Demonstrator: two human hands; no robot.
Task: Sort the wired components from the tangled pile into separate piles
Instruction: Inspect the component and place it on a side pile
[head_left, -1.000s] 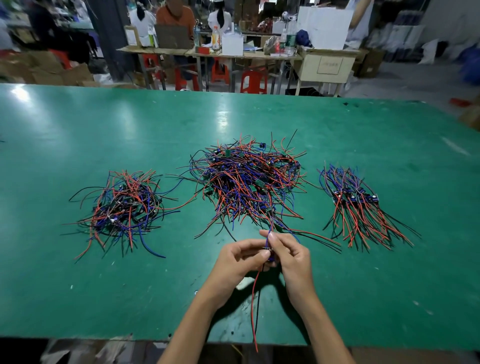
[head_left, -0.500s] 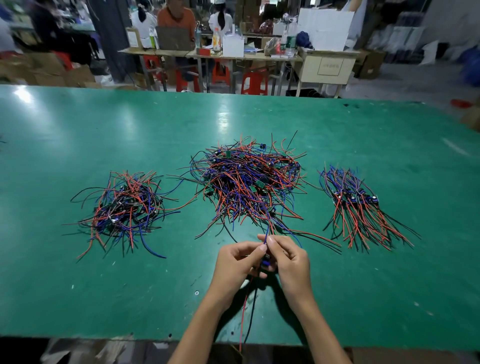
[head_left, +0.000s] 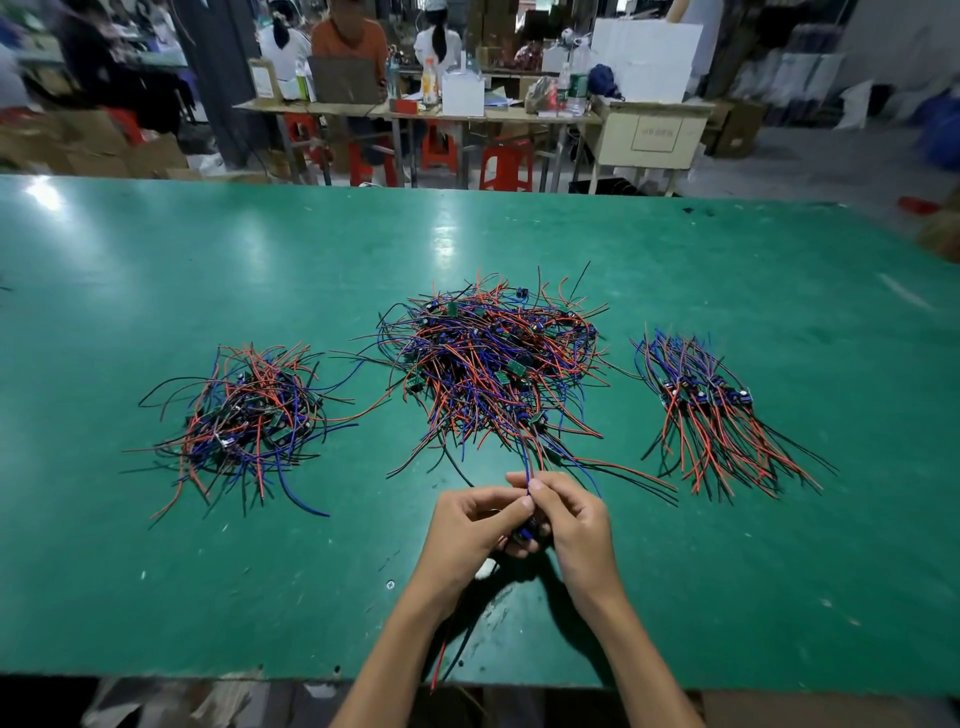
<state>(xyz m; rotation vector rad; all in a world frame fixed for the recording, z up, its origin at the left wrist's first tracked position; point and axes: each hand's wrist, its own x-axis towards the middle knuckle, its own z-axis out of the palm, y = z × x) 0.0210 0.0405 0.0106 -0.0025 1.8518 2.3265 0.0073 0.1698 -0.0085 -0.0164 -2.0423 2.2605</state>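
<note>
A big tangled pile of red, blue and black wired components lies at the table's middle. A smaller messy pile lies to its left, and a neater combed pile to its right. In front of the big pile, my left hand and my right hand meet and together pinch one wired component. Its blue wire runs up toward the big pile; its red and black wires hang down between my wrists past the table's near edge.
The green table spreads wide on all sides of the piles, its near edge just under my forearms. Beyond its far edge stand work tables, red stools and seated people.
My hands have stayed together on the component and shifted a little toward me. The hanging red and black wires have swung slightly left.
</note>
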